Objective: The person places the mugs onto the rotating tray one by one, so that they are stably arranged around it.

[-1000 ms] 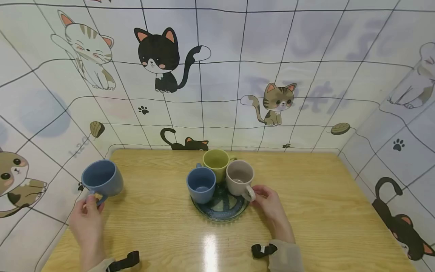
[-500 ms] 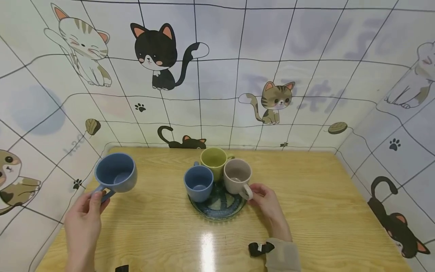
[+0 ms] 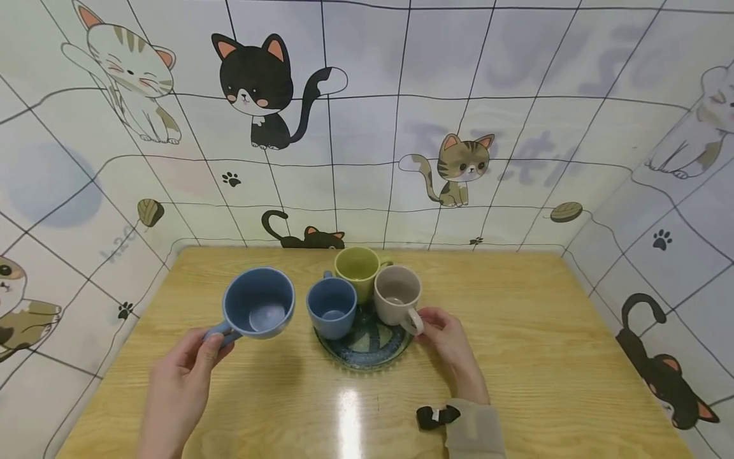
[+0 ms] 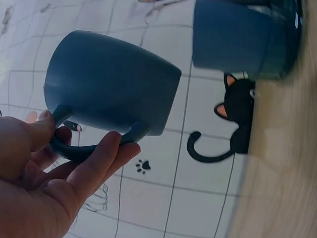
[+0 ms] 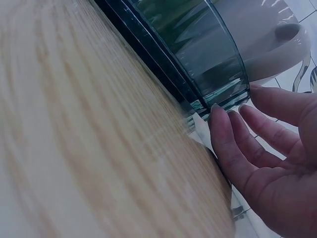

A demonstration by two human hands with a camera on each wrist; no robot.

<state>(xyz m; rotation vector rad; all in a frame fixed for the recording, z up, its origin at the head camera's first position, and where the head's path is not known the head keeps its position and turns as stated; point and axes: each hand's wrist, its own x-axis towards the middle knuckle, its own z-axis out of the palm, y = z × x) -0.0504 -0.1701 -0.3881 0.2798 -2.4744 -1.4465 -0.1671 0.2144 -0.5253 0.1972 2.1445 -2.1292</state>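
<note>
My left hand (image 3: 180,379) grips a blue mug (image 3: 259,299) by its handle, raised over the table and tilted so its inside faces me. In the left wrist view, thumb and fingers (image 4: 99,163) wrap the handle of that mug (image 4: 114,84). A round blue-green tray (image 3: 367,358) carries a second blue mug (image 3: 331,311), a green mug (image 3: 357,273) and a beige mug (image 3: 395,298). Beside the beige mug's handle, my right hand (image 3: 453,344) holds the tray's edge. The right wrist view shows its thumb and fingers at the tray's clear wall (image 5: 223,74).
The tray stands on a light wooden table (image 3: 504,319). A white wall cloth (image 3: 367,127) with grid lines and cartoon cats rises along the back and both sides. A black strap (image 3: 437,417) lies at the right sleeve.
My left hand has carried the blue mug from the far left toward the tray, tilting its opening toward me. The right hand keeps its place at the tray's edge.
</note>
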